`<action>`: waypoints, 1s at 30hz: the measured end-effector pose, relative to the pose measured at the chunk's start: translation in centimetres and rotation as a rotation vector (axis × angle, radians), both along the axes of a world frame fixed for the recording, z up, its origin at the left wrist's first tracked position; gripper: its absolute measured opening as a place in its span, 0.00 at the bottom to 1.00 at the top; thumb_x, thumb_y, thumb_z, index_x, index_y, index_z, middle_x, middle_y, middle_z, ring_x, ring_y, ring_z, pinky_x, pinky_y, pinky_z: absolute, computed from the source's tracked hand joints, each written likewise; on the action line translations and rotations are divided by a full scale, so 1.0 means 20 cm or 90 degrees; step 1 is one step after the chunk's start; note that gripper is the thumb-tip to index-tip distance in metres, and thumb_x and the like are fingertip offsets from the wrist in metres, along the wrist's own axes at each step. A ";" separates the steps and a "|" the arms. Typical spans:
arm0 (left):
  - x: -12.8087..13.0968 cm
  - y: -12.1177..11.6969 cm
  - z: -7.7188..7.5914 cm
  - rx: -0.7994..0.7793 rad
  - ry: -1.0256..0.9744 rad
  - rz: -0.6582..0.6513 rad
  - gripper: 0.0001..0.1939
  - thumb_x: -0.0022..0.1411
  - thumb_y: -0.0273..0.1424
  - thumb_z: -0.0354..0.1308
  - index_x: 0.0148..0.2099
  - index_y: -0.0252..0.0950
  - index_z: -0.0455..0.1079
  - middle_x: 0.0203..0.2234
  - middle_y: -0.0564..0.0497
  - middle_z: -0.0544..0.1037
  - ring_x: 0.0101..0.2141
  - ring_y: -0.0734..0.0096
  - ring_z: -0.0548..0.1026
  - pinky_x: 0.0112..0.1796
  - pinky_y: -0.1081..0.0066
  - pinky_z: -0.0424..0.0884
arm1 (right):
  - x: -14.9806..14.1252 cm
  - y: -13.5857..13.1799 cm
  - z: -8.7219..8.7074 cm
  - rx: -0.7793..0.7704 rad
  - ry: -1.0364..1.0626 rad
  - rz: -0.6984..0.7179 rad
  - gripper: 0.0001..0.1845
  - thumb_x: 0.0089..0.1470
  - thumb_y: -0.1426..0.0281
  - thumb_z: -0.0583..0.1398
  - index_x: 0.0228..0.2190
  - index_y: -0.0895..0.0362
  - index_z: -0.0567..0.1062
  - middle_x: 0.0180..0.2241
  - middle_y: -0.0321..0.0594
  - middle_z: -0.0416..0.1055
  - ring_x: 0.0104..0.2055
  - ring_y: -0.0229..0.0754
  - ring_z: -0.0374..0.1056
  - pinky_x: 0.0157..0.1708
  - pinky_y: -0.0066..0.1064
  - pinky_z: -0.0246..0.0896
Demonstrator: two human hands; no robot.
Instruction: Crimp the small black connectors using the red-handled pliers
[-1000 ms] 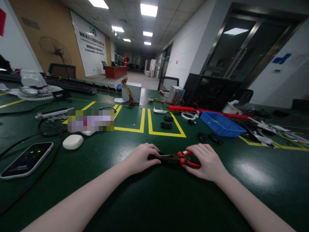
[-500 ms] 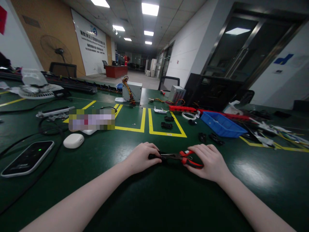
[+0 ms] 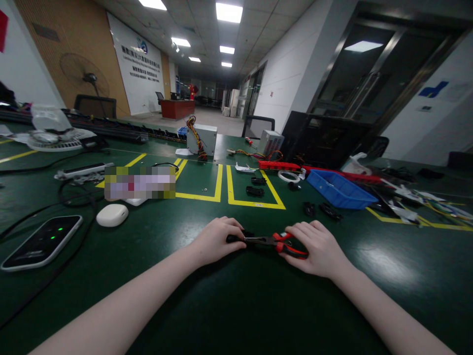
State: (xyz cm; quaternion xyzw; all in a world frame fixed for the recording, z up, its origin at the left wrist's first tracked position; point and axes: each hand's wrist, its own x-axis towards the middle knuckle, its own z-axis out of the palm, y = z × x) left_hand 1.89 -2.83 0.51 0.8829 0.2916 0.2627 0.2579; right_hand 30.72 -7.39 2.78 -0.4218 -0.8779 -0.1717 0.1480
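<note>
My right hand (image 3: pixel 320 249) is closed round the red and black handles of needle-nose pliers (image 3: pixel 279 241). Their metal jaws point left, towards my left hand (image 3: pixel 218 241). Between its thumb and fingers my left hand pinches a small black part (image 3: pixel 232 238), mostly hidden by the fingers. The plier tips meet this part near the left fingertips; whether they grip it cannot be made out. Both hands are low over the green table (image 3: pixel 258 305).
Black cable bundles (image 3: pixel 254 191) lie in a yellow-taped square ahead. A blue tray (image 3: pixel 340 190) stands right of it, by a white ring (image 3: pixel 289 176). To the left are a white case (image 3: pixel 112 215) and a black device with green lights (image 3: pixel 42 242). Power supply units (image 3: pixel 202 140) stand farther back.
The pliers and my right hand have shifted slightly left, closer to my left hand. The pliers' handles look a little closer together. A second green light shows on the device.
</note>
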 end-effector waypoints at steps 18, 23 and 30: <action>0.01 -0.02 0.02 0.070 0.009 -0.012 0.11 0.63 0.27 0.59 0.48 0.37 0.72 0.48 0.47 0.75 0.47 0.63 0.73 0.51 0.61 0.67 | -0.01 -0.01 0.01 -0.158 0.025 -0.082 0.15 0.50 0.57 0.61 0.37 0.53 0.72 0.33 0.39 0.75 0.29 0.41 0.69 0.31 0.34 0.60; 0.01 -0.02 0.02 0.037 -0.017 -0.004 0.08 0.66 0.27 0.55 0.44 0.36 0.75 0.45 0.48 0.76 0.44 0.66 0.74 0.47 0.64 0.70 | -0.02 -0.02 0.02 -0.169 0.029 -0.084 0.15 0.50 0.57 0.62 0.37 0.53 0.72 0.32 0.38 0.74 0.29 0.41 0.69 0.31 0.34 0.60; 0.01 0.01 -0.01 -0.017 -0.057 -0.009 0.06 0.65 0.29 0.57 0.40 0.36 0.76 0.42 0.49 0.75 0.41 0.68 0.75 0.45 0.68 0.71 | -0.03 -0.02 0.01 -0.196 0.033 -0.090 0.15 0.51 0.57 0.61 0.37 0.53 0.72 0.33 0.38 0.74 0.30 0.41 0.69 0.32 0.34 0.62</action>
